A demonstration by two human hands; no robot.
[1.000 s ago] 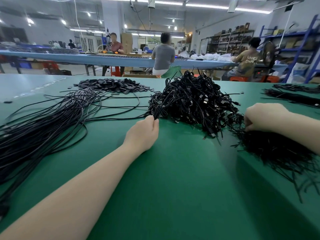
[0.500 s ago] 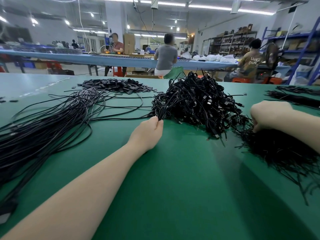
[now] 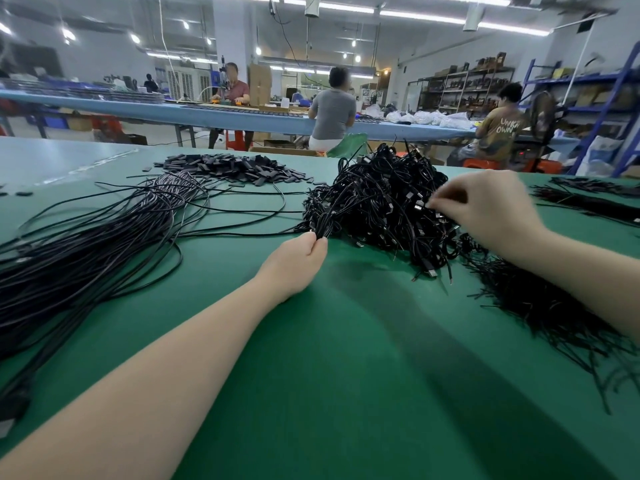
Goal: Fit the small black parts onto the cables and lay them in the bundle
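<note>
The left hand point(image 3: 298, 261) hid its own fingertips and the ends of the few cables point(image 3: 323, 221) it pinched, so how many it held could not be told. Whatever the right hand point(image 3: 485, 209) pinched at the tangled pile point(image 3: 381, 199) was too small to make out. The long bundle point(image 3: 76, 251) ran off the left edge, the thin strands point(image 3: 554, 306) off the right, and the flat black parts point(image 3: 235, 168) lay too far off to tell apart.

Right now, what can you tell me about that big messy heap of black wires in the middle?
The tangled cable heap is a mound of thin, glossy black cables with small metal-tipped plugs, sitting on the green table. The left hand grips strands at its near-left edge; the right hand pinches something small at its right side.
</note>
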